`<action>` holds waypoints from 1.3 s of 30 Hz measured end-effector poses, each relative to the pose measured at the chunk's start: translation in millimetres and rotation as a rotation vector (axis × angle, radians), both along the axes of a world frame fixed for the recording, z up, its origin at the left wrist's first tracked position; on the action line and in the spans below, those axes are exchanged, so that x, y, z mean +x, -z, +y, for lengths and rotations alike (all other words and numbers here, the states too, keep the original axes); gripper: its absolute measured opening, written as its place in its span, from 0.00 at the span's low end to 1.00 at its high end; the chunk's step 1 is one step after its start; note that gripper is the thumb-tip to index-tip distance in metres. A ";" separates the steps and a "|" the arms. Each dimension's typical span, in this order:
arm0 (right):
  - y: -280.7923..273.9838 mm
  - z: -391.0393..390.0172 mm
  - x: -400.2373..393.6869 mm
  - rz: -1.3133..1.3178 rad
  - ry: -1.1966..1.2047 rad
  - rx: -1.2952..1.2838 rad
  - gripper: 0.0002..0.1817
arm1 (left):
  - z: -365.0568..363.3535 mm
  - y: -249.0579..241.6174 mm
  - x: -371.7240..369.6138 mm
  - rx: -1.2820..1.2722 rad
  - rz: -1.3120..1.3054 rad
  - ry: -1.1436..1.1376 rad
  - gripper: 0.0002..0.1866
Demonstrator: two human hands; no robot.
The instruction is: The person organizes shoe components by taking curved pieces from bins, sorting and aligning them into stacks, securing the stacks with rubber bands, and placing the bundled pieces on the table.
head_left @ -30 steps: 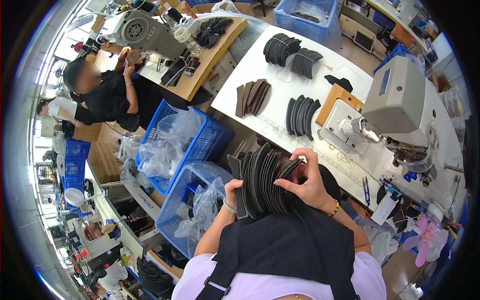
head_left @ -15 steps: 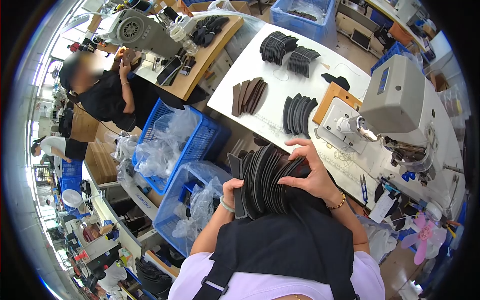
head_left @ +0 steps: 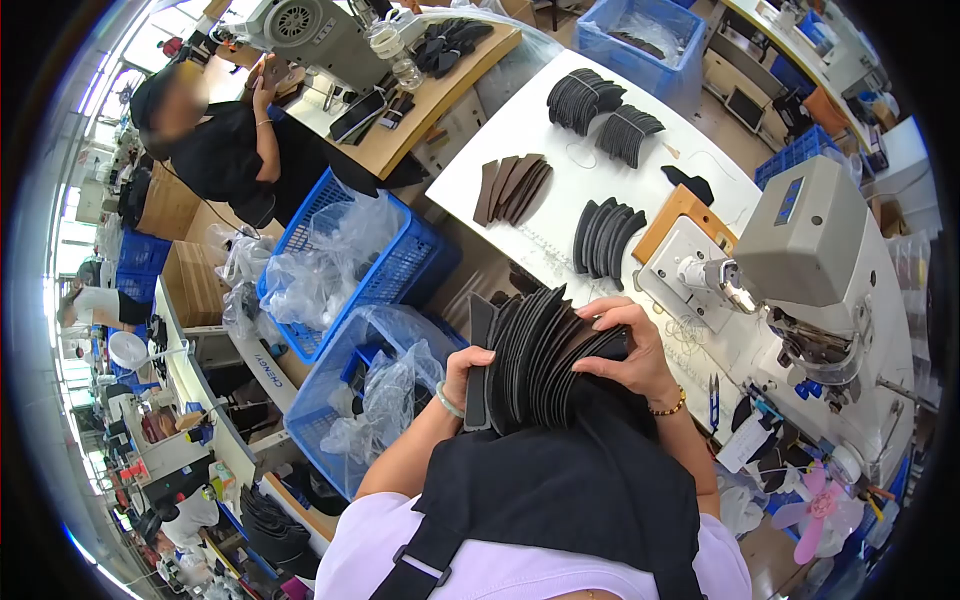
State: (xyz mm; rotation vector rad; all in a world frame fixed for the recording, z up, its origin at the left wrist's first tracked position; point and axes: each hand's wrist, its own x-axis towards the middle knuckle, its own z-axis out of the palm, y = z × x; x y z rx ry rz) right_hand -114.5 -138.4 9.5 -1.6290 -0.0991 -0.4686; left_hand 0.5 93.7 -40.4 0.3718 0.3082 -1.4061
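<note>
A thick row of dark curved flat pieces (head_left: 528, 362) stands on edge in front of my chest, against the black apron. My left hand (head_left: 466, 380) presses the outer left end of this row, thumb on the end piece and fingers hidden behind. At the right end my right hand (head_left: 632, 350) pinches several pieces between thumb and fingers. Those pieces fan apart near it, and a brownish face shows between them. On the white table (head_left: 545, 232) ahead lie a fanned pile of brown pieces (head_left: 514, 190) and a pile of black curved pieces (head_left: 607, 238).
To the right stands a sewing machine (head_left: 800, 235), with thread snips (head_left: 714, 403) near it. Two more black bundles (head_left: 585, 100) lie at the table's far side. Blue baskets (head_left: 345, 345) with plastic bags are at the left. A co-worker (head_left: 215, 150) sits beyond them.
My right hand's fingers have come closer together around the right-end pieces, and those pieces have spread wider at the top. The whole view has shifted slightly.
</note>
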 end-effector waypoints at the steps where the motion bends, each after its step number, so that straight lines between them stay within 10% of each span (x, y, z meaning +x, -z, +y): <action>1: 0.8 0.3 -0.5 0.002 -0.002 0.000 0.28 | -1.0 -1.4 -0.6 0.000 0.002 -0.002 0.36; 12: -36.2 -4.2 1.7 0.161 0.057 -0.445 0.22 | -16.5 -31.2 -3.8 0.041 -0.142 0.031 0.31; 39: -32.5 -23.7 -4.3 0.131 -0.065 -0.348 0.24 | -22.3 -51.9 -3.8 0.044 -0.291 0.165 0.37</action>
